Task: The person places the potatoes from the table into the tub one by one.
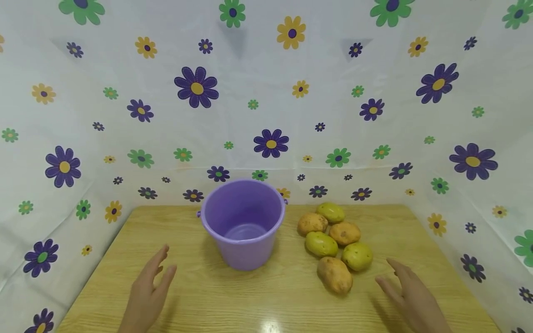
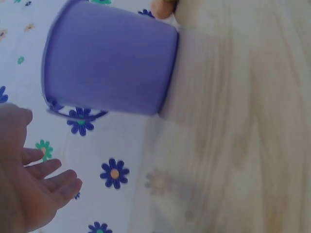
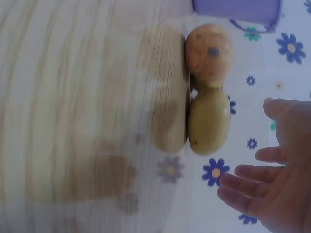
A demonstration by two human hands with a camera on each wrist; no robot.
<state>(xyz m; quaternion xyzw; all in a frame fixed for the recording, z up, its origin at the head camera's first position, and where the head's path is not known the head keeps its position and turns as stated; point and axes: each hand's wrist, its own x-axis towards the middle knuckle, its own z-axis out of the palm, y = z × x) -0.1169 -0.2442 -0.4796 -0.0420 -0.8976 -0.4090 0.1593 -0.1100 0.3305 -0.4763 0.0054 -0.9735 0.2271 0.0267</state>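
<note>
Both hands free. Our left hand (image 1: 147, 289) hangs over the table (image 1: 183, 300), fingers extended and thumb standing apart, holding nothing; our right hand (image 1: 412, 296) is likewise wide and unladen at the other side. Neither touches anything.

The purple bucket (image 1: 247, 254) stands upright between the hands, mouth up, beyond the left fingertips. To its right we count a loose cluster: three brown potatoes (image 1: 335, 276) and three smooth green fruits (image 1: 357, 256), kind uncertain. The right hand is nearest the front-right fruit.

Handling notes, our judgement: we judge the step in hand to be a reach. The outermost pieces look the safest first contact, since pressing into the middle could set rounded neighbours rolling. We would come in low from the right, thumb on the near side, fingers around the far side, squeezing lightly. A flat left palm against the bucket's wall should steady it without tipping.
</note>
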